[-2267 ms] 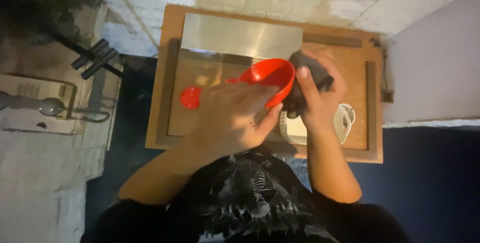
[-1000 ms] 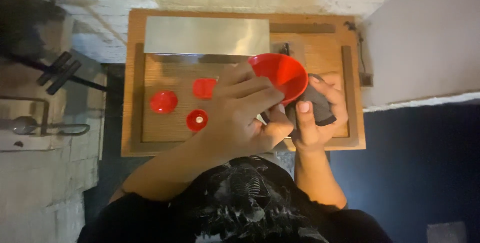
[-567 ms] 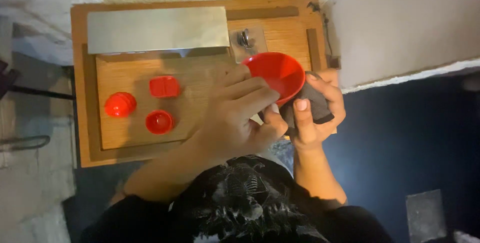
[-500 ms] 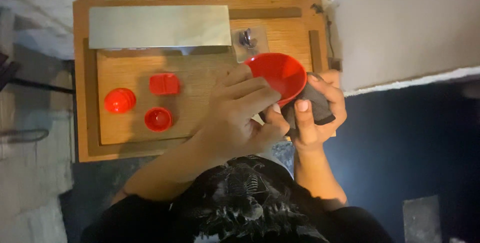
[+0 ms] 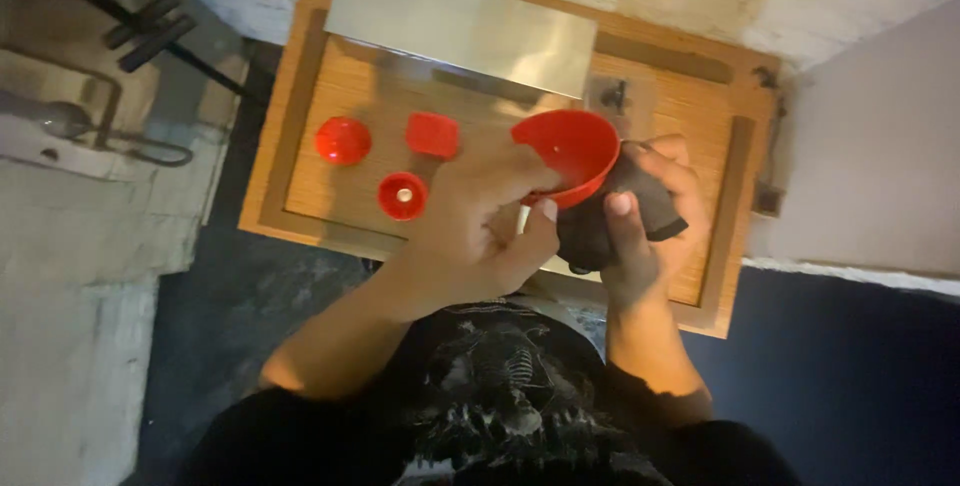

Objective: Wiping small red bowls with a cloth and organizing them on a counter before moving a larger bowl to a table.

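Holding as before, the left hand (image 5: 480,236) grips the red plastic bowl (image 5: 568,151) at frame centre while the right hand (image 5: 640,216) clasps a dark grey cloth (image 5: 640,204) against it.

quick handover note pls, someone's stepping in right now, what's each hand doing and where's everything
Left hand: grips the red bowl, held tilted above the wooden tray.
Right hand: holds a dark cloth pressed against the bowl's outer side.
On the tray: a red dome-shaped piece, a red square piece and a red round cap, all apart from each other and left of the hands. A metal plate lies along the far edge.
Done: three red pieces set down.
Left: bowl and cloth are both in hand, neither set down.
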